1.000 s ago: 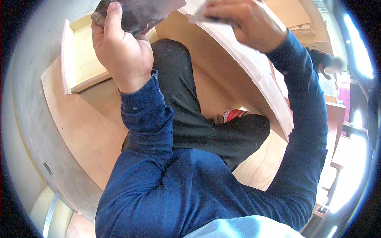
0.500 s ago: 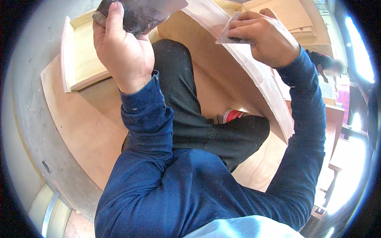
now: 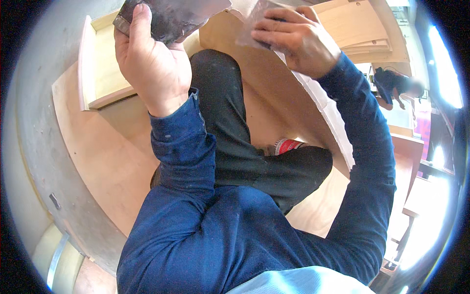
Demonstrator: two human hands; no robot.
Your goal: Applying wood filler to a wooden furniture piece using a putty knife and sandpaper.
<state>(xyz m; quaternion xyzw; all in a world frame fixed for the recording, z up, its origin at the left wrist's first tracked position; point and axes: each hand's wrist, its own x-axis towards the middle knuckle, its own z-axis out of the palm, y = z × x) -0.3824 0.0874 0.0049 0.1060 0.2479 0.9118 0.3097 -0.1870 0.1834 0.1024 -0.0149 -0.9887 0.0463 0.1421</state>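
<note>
A light plywood surface [image 3: 93,161] is spread beneath the seated person, bordered at the left by a grey band [image 3: 36,161], and the right side is lit by a bright strip [image 3: 444,63], near which a co-worker [image 3: 391,85] can be seen bent over. By the left hand [image 3: 154,71], a flat plate smeared with a dark substance [image 3: 171,22] is held at the top of the view, its far edge cut off by the frame; the thumb is laid over the upper face and the fingers are curled beneath, so that the plate is gripped between them. By the right hand [image 3: 302,44], a thin, translucent scraper [image 3: 248,27] is pinched, with the fingers bent and set together over it; its outline is blurred, and whether it is touched to the pale edge [image 3: 320,100] of the curved wooden panel [image 3: 274,81] below cannot be told. A shallow wooden tray [image 3: 87,73] is placed beside the left wrist. A red and white can [image 3: 286,146] is partly hidden by the folded leg in black trousers [image 3: 293,166]. At the upper right, behind the right hand, flat wooden boards [image 3: 355,29] can be seen
</note>
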